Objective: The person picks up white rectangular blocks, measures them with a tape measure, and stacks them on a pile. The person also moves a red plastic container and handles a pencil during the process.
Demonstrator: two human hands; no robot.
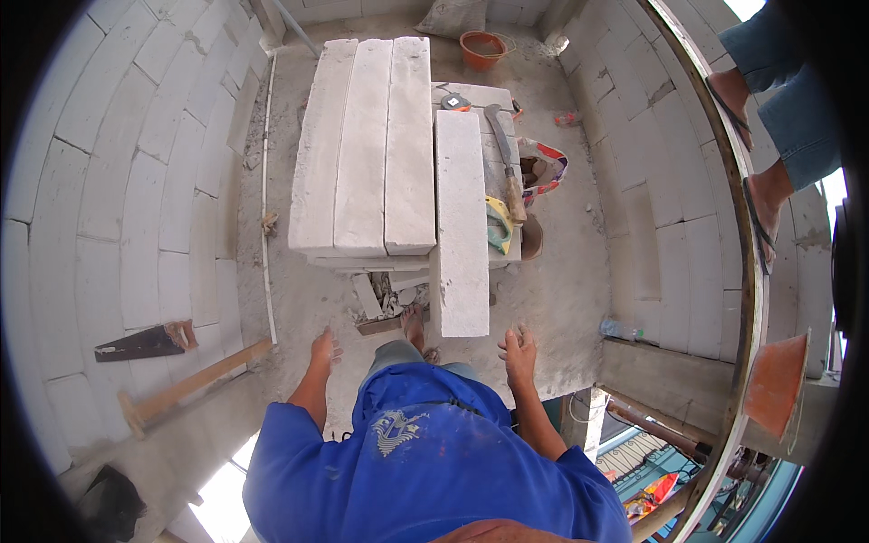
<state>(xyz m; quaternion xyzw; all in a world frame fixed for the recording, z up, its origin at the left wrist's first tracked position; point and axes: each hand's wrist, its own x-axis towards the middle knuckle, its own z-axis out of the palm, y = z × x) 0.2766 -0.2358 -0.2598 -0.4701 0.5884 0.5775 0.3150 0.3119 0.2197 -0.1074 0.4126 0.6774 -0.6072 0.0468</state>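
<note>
Down at my left side, my left hand (327, 349) hangs with its fingers apart, holding nothing. My right hand (518, 356) is raised beside the near end of a long white concrete block (462, 217), a small gap away, its fingers loosely spread and nothing in them. That block juts toward me from a stack of white blocks (362, 145). On lower blocks to its right lie a machete (501, 145) with a wooden handle, a yellow-and-green tool handle (498, 224) and an orange-black tape measure (454, 102).
Block rubble (389, 297) lies by my feet. A patterned bag (548, 172) and an orange bucket (482, 50) sit beyond. At left is a handsaw (145, 342) against the wall. Another person's sandaled feet (765, 204) stand on a plank at right, above another orange bucket (777, 385).
</note>
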